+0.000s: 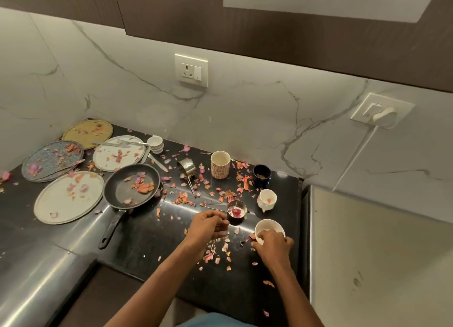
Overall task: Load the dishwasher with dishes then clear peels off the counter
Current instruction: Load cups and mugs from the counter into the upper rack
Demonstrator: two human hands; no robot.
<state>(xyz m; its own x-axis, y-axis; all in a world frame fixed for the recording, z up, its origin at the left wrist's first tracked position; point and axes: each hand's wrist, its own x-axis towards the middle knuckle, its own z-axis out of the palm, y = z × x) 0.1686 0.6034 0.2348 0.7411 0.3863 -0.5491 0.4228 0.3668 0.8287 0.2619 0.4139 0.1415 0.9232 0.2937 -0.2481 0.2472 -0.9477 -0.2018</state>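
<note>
On the black counter (147,248) pink and orange peels (213,253) lie scattered among dirty dishes. My left hand (207,227) pinches the wire handle of a small steel measuring cup (236,212) that holds a pink peel. My right hand (273,247) grips the near rim of a white bowl (268,227). A black frying pan (132,187) with peels sits left of centre. Left of the pan lie several plates: a white one (68,198), another white one with cutlery (119,153), a blue-grey one (51,160) and a golden one (87,130).
A floral mug (220,164), a dark blue cup (261,175), a small white footed cup (266,199), a tipped steel measuring cup (186,168) and stacked small white bowls (155,144) stand further back. A steel surface (367,253) adjoins the counter on the right. Marble wall with sockets behind.
</note>
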